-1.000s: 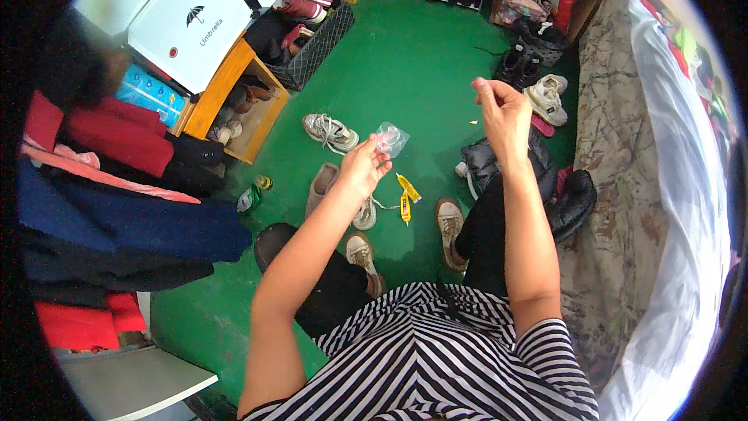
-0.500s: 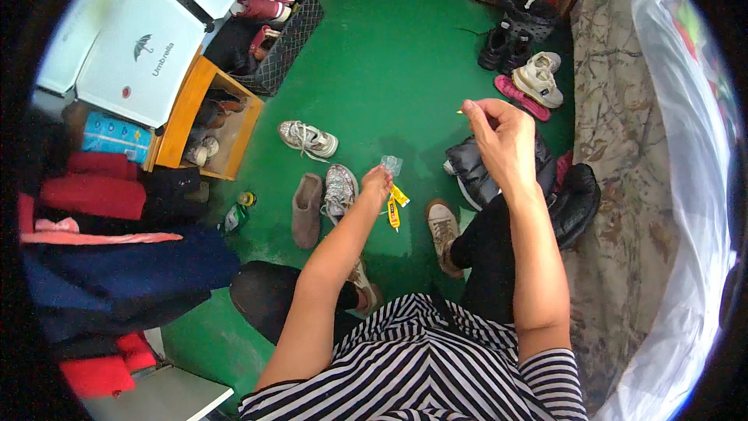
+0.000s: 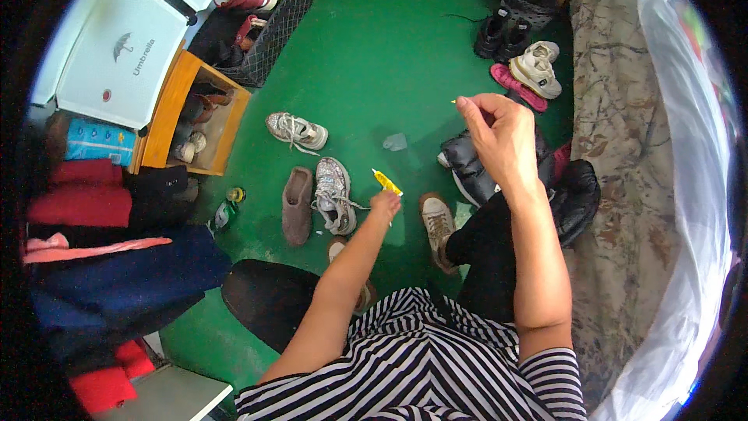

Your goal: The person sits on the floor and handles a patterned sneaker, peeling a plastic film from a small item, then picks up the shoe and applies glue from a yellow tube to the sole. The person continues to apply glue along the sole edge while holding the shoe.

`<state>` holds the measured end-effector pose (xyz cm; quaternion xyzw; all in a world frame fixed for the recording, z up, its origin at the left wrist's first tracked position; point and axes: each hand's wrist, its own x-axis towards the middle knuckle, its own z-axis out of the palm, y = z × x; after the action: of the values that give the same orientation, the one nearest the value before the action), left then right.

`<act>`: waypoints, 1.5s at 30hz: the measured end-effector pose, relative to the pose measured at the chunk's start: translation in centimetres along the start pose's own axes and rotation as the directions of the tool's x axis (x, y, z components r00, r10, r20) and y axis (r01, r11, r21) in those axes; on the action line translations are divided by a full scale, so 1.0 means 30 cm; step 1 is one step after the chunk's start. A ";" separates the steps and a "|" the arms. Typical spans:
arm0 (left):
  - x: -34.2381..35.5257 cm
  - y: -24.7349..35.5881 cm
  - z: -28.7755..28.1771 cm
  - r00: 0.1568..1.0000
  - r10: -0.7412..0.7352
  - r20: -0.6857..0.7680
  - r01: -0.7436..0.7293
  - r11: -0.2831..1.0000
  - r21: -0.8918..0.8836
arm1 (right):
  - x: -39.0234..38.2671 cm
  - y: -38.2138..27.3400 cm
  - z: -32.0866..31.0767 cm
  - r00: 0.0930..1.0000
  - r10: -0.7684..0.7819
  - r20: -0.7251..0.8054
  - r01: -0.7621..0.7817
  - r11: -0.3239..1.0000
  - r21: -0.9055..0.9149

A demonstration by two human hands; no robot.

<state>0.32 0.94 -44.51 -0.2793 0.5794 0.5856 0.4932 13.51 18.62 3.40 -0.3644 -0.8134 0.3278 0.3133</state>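
My right hand (image 3: 499, 129) is raised over the floor, its thumb and fingers pinched on a small yellow-tipped piece (image 3: 454, 101); most of that piece is hidden. Down at floor level, my left hand (image 3: 385, 203) reaches to a small yellow tube (image 3: 387, 182) and partly covers the spot beside it. Its fingers are too small and hidden to read. A clear plastic piece (image 3: 395, 142) lies on the green floor beyond. Left of that hand stands a glittery lace-up sneaker (image 3: 334, 195), with its mate (image 3: 298, 132) lying farther off.
A grey-brown slipper (image 3: 298, 206) sits beside the sneakers, and a green bottle (image 3: 227, 210) lies farther left. On the right are a black puffy garment (image 3: 475, 164), white sneakers (image 3: 534, 70) and a camouflage-covered bed or couch (image 3: 612, 187). A wooden shoe cubby (image 3: 226, 129) stands left.
My left hand has let go of the clear plastic piece, which now lies on the floor, and has moved nearer to me over the yellow tubes. My right hand keeps its pinch, nearly still.
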 end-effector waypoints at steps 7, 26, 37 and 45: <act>-0.194 -0.189 -0.095 0.995 -0.090 -0.034 0.089 0.996 -0.014 | -0.022 -0.028 0.024 1.000 -0.015 0.010 0.014 1.000 0.019; -0.191 -0.178 -0.189 0.992 0.065 -0.108 -0.058 0.996 0.064 | -0.014 -0.038 0.091 0.986 0.083 0.143 -0.072 0.994 -0.079; -0.065 -0.238 -0.368 0.466 0.723 -0.509 -0.377 0.683 0.625 | -0.031 -0.132 0.146 0.970 0.064 0.235 -0.039 0.993 -0.109; -0.151 -0.007 -0.343 0.184 0.895 -0.407 -0.597 0.431 0.677 | -0.033 -0.096 0.170 0.983 0.020 0.180 0.000 0.994 -0.108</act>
<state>-0.39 -10.07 -42.29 -0.0597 0.8778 0.4640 -0.1027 9.11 14.76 2.31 -0.3536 -0.8531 0.3169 0.2163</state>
